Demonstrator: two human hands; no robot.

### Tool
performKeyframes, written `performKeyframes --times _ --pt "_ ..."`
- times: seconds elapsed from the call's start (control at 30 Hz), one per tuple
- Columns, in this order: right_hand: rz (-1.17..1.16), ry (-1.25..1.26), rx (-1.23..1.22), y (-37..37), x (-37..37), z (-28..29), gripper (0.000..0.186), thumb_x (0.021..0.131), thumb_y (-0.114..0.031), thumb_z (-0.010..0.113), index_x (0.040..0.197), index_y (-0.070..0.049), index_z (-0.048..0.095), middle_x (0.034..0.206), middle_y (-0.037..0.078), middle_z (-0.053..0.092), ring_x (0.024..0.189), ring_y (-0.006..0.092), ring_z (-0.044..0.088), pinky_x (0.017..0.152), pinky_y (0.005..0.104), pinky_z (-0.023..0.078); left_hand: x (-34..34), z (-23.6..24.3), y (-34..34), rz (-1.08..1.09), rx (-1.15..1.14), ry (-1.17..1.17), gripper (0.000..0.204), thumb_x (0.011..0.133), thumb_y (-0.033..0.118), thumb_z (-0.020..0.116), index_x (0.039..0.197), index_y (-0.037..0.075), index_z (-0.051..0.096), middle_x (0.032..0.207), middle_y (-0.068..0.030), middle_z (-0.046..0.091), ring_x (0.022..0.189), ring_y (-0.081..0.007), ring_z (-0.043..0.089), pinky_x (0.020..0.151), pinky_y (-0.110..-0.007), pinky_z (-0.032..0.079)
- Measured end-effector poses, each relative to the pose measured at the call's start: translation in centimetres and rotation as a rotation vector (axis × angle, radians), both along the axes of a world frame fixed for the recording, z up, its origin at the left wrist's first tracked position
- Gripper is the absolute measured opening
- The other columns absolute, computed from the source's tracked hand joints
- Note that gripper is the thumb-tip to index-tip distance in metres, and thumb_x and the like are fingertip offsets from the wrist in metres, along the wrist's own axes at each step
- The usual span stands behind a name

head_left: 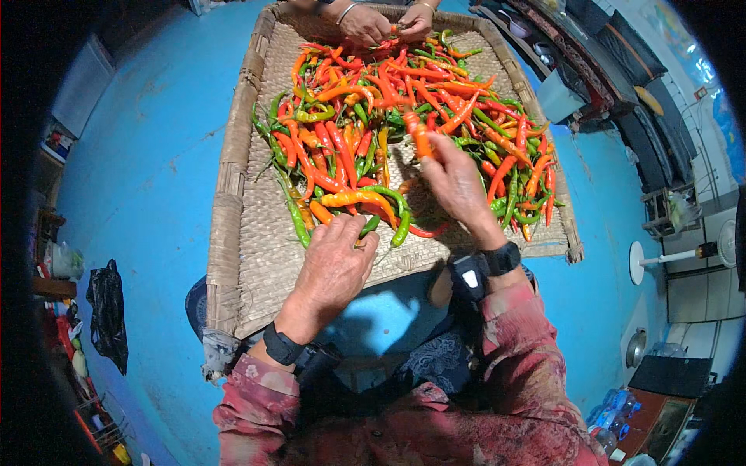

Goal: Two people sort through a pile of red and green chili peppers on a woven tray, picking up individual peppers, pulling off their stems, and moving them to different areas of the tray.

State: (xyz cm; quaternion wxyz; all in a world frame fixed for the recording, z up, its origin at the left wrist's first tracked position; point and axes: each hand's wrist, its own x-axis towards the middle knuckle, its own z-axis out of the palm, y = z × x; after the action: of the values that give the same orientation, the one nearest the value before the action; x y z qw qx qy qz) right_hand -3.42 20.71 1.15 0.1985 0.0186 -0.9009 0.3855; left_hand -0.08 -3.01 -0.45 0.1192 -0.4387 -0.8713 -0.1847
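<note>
A woven tray (250, 264) in front of me bears a spread of red, orange, yellow and green chillies (342, 140). My left hand (332, 260) is low at the front left of the pile, fingers curled round a green chilli (370, 224) that is partly hidden. My right hand (451, 182) is raised near the middle, pinching an orange-red chilli (416, 132), slightly blurred. Across the tray, another person's hands (365, 23) finger a chilli at the far edge.
Blue floor (140, 194) surrounds the tray. At right are dark furniture, a pale bin (563, 97), a standing fan (719, 245) and water bottles (618, 412). A black plastic bag (107, 311) and shelved goods line the left, with a white appliance (81, 85) behind.
</note>
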Motion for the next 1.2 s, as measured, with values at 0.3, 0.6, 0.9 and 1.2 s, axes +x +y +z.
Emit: performKeyframes --times 0.3,0.6,0.9,1.2 --pt "-0.293 0.232 -0.376 4.9 2.2 3.7 0.020 0.097 -0.016 0.056 0.109 0.000 0.060 0.075 0.000 0.057 0.067 0.0091 0.054 0.060 0.0264 0.046 0.1 -0.1 0.1 0.029 -0.021 -0.017 0.025 0.080 0.016 0.068 0.103 0.006 0.063 0.113 -0.0123 0.057 0.106 -0.0317 0.054 0.091 -0.043 0.045" --pt "-0.563 0.402 -0.149 9.0 3.3 3.3 0.019 0.094 -0.015 0.061 0.101 0.002 0.062 0.084 0.007 0.066 0.075 0.0127 0.060 0.068 0.0301 0.049 0.2 0.6 0.2 0.022 -0.010 0.003 0.020 0.081 0.013 0.066 0.098 0.004 0.063 0.111 -0.0133 0.058 0.105 -0.0296 0.055 0.083 -0.042 0.045" --pt "-0.674 0.534 0.002 11.6 3.4 2.7 0.017 0.094 -0.014 0.061 0.102 0.002 0.062 0.090 0.009 0.061 0.076 0.0135 0.058 0.067 0.0300 0.048 0.2 0.8 0.4 0.014 -0.011 -0.009 0.020 0.082 0.014 0.066 0.099 0.004 0.064 0.111 -0.0135 0.058 0.106 -0.0296 0.055 0.085 -0.042 0.045" --pt "-0.724 0.489 0.083 10.9 3.0 3.1 0.021 0.091 -0.012 0.062 0.108 0.000 0.061 0.100 0.014 0.061 0.092 0.0263 0.059 0.084 0.0400 0.047 0.2 0.6 0.3 0.014 -0.001 0.013 0.019 0.083 0.014 0.066 0.098 0.004 0.064 0.111 -0.0133 0.058 0.106 -0.0292 0.056 0.084 -0.042 0.045"
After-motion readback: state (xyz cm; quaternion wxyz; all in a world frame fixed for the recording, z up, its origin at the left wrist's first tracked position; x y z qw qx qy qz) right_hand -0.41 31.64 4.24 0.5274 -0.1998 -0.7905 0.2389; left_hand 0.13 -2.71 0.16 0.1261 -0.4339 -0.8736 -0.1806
